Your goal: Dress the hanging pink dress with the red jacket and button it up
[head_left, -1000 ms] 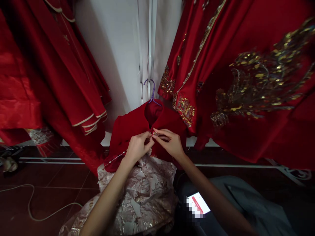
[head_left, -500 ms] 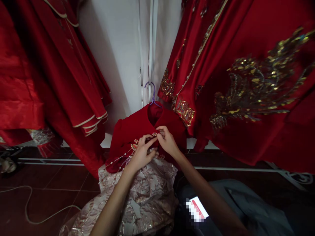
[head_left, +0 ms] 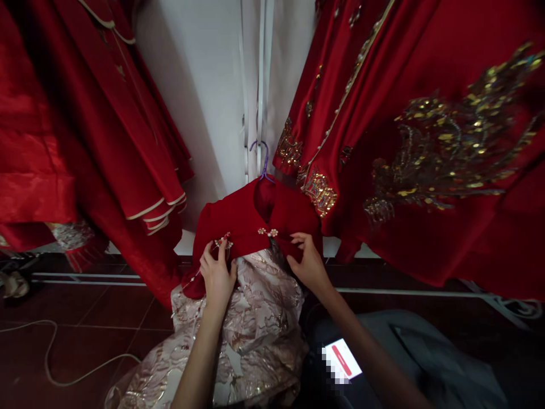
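A short red jacket (head_left: 238,218) hangs on a purple hanger (head_left: 264,162) over a pale pink skirt (head_left: 259,295) with a metallic pattern. A flower-shaped beaded clasp (head_left: 268,232) joins the jacket front below the neck opening. My left hand (head_left: 218,278) rests on the jacket's left front, fingers spread at a jewelled ornament (head_left: 222,242), the thumb apart by the hem. Beaded strands from the ornament are partly hidden behind that hand. On the other side, my right hand (head_left: 310,264) has the jacket front between its bent fingers and thumb, right of the clasp.
Red garments (head_left: 114,130) hang at the left. A red garment with gold sequins (head_left: 455,142) hangs at the right. A white rack bar (head_left: 409,293) runs low behind. A cable (head_left: 53,363) lies on the dark tiles; a lit screen (head_left: 343,360) is at lower right.
My hands were together at the clasp and have moved apart, the left one to the left ornament, the right one to the right. The flower clasp now shows uncovered.
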A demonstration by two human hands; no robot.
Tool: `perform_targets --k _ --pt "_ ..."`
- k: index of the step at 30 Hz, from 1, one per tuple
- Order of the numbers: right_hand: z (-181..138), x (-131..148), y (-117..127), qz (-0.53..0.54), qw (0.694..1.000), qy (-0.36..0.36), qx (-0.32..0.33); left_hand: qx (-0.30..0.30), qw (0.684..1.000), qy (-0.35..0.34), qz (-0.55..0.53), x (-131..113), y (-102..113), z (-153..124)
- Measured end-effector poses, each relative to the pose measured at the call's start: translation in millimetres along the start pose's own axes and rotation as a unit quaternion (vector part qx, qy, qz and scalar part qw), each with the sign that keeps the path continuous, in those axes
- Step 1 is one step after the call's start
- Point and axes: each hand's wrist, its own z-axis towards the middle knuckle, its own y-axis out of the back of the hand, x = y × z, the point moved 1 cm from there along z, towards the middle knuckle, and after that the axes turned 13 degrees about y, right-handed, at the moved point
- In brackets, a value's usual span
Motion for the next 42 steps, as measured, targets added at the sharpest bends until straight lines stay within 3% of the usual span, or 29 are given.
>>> perform_targets --k 7,12,14,19,22,24,26,29,34,42 --pt "-17.3 -1.9 52.3 0.012 0.998 -0.020 0.063 -0.004 1.000 0.008 0.021 4.4 9.6 5.5" --pt "-23.2 19.1 57.5 0.054 0.993 -0.006 0.101 -0.024 0.997 0.006 -0.077 -0.9 3.1 22.8" --pt "-26.4 28.8 51.9 0.125 0.985 -0.021 0.114 -0.023 0.990 0.016 -0.138 -0.9 1.5 31.1" --pt "-31.6 45.6 37.2 0.226 0.962 -0.034 0.148 0.082 0.963 0.008 -0.257 -0.2 4.0 41.8" --pt "-25.2 50.9 27.0 0.305 0.941 -0.076 0.127 0.095 0.944 0.022 -0.316 -1.3 6.2 41.0" --pt "-13.1 54.5 14.1 0.352 0.925 -0.101 0.103 0.127 0.914 0.054 -0.381 -2.1 4.6 40.1" --pt "3.7 58.8 -5.5 0.357 0.927 -0.093 0.063 0.169 0.875 0.087 -0.446 -3.4 1.6 39.2" --pt "27.0 65.0 -43.8 0.281 0.959 -0.045 -0.002 0.203 0.835 0.116 -0.498 -6.4 -0.7 36.8" --pt "35.1 67.2 -93.4 0.190 0.982 -0.016 0.016 0.180 0.835 0.129 -0.503 -11.6 3.1 30.9" --pt "27.2 61.1 -93.1 0.252 0.966 -0.044 0.036 0.174 0.837 0.131 -0.502 -10.8 3.3 29.1"
